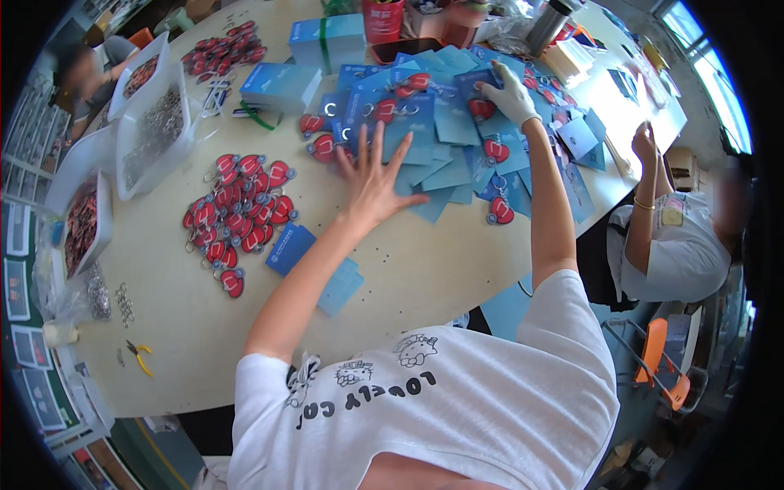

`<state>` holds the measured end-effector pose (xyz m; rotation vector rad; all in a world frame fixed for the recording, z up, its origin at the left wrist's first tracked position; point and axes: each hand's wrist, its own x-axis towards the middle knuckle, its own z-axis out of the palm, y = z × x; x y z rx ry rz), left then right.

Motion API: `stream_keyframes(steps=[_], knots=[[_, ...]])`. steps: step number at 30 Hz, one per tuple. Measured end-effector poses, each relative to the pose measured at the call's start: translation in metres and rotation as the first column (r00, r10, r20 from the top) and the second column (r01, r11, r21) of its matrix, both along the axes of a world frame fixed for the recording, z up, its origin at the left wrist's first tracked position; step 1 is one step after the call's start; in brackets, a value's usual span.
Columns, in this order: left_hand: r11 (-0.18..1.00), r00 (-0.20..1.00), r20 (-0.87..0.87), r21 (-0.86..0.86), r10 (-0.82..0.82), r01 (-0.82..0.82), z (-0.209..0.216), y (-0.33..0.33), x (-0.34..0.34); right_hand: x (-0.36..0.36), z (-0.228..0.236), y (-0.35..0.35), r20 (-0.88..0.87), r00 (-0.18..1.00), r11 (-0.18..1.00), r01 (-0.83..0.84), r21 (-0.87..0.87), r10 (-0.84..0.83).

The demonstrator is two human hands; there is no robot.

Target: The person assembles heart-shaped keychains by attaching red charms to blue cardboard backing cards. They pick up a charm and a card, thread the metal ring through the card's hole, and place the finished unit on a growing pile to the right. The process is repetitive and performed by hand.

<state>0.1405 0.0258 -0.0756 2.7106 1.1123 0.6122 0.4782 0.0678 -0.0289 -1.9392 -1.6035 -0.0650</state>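
Blue cards [425, 131] lie spread across the beige table [408, 269], red keychains [490, 149] on several. My left hand [371, 184] presses flat, fingers splayed, on their near edge; my gloved right hand [510, 96] rests open on the far cards.

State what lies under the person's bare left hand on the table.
The left hand lies flat on overlapping blue cards, with red heart-shaped keyrings beside it. Whatever sits directly beneath the palm is covered.
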Motion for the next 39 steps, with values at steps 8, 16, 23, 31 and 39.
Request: stream_keyframes(steps=[8,16,23,31,39], knots=[[0.970,0.946,0.227,0.016,0.232,-0.242,-0.001,0.008,0.059,-0.109,0.012,-0.041,0.330,0.906,0.940,-0.320,0.119,0.267],[0.992,0.946,0.313,0.119,-0.087,0.052,0.027,-0.006,-0.032,-0.099,-0.015,-0.034,0.443,0.881,0.947,-0.269,0.176,0.167],[0.857,0.841,0.305,0.122,0.447,-0.500,0.031,-0.016,-0.251,-0.249,0.054,-0.077,0.343,0.737,0.787,-0.617,-0.008,0.582],[0.759,0.774,0.094,0.157,0.626,-0.632,0.007,-0.002,-0.293,-0.319,-0.029,0.010,0.196,0.861,0.877,-0.427,-0.221,0.469],[0.825,0.816,0.206,0.063,0.540,-0.561,-0.026,0.000,-0.306,-0.356,-0.042,-0.032,0.267,0.778,0.821,-0.553,-0.142,0.570]])
